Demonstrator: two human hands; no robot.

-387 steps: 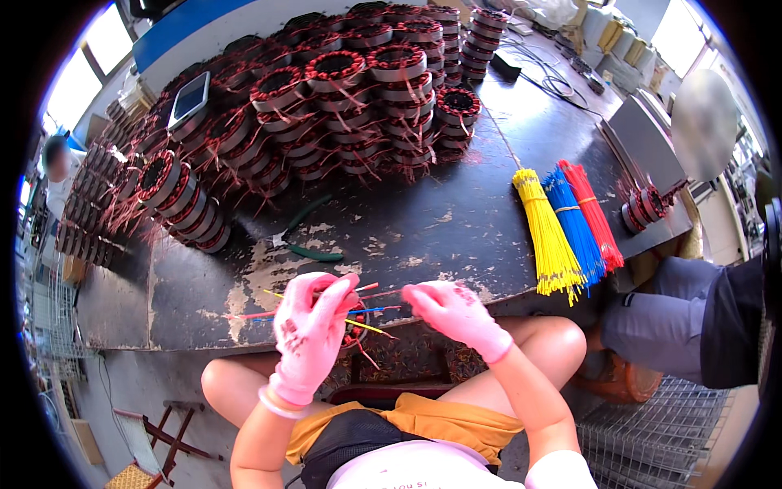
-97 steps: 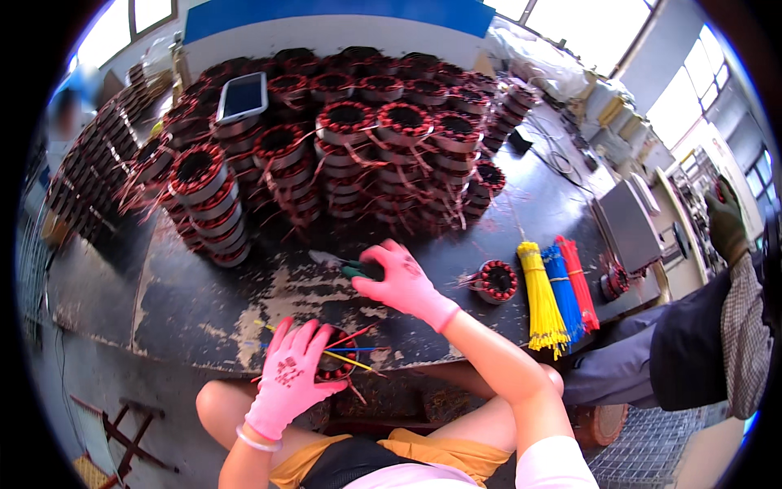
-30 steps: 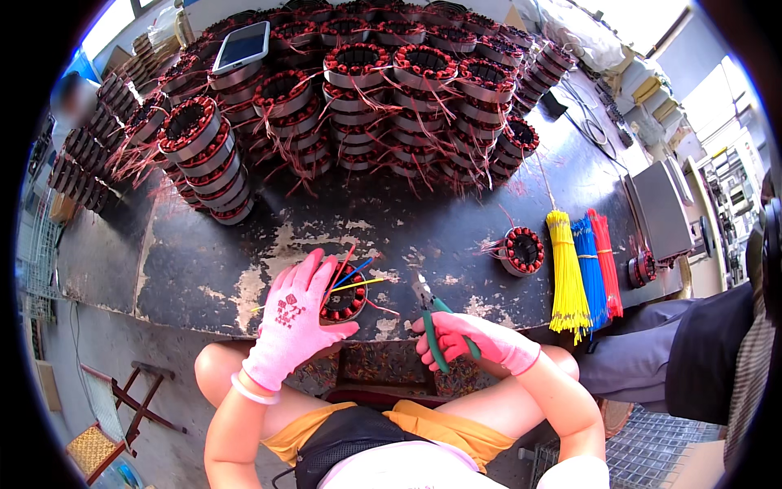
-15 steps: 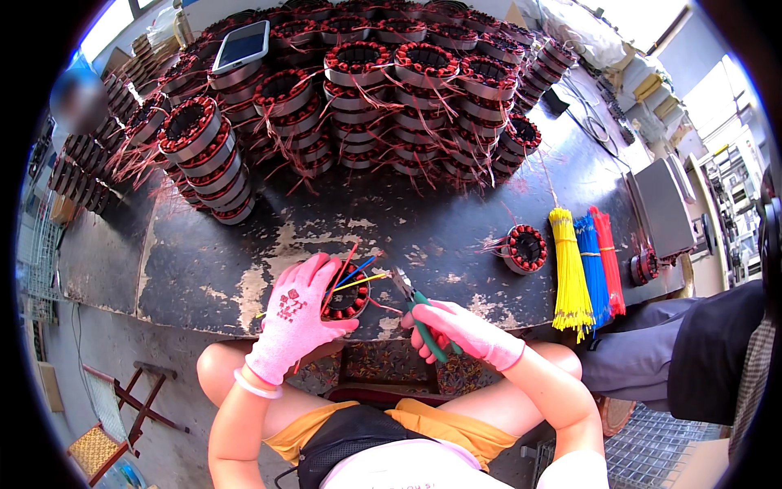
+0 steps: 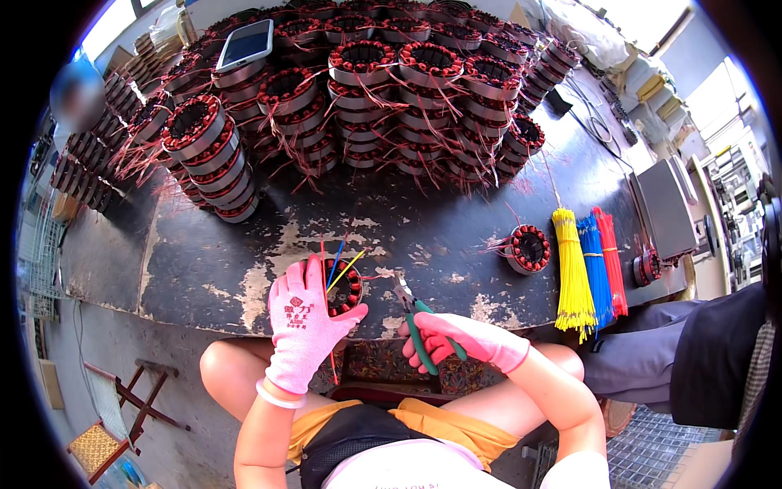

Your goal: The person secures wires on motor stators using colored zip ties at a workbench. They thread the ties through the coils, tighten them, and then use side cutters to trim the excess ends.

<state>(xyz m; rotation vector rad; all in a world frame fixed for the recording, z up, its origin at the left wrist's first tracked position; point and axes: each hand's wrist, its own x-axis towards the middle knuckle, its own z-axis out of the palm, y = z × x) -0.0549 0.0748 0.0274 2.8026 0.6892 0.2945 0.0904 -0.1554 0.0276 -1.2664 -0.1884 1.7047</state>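
My left hand (image 5: 303, 332) clamps the coil (image 5: 340, 287) at the bench (image 5: 244, 269) edge; my right hand (image 5: 466, 338) closes round pliers (image 5: 414, 319), just right of it. I steady the coil, nipping wires (image 5: 340, 265) squarely.

A dark bench (image 5: 244, 269) with worn, flaking paint fills the middle of the room. Bright daylight pours in from windows (image 5: 114, 20) at the upper left. Below lies a grey concrete floor (image 5: 98, 342), where a small wooden stool (image 5: 134, 399) stands beside a woven seat (image 5: 94, 448).
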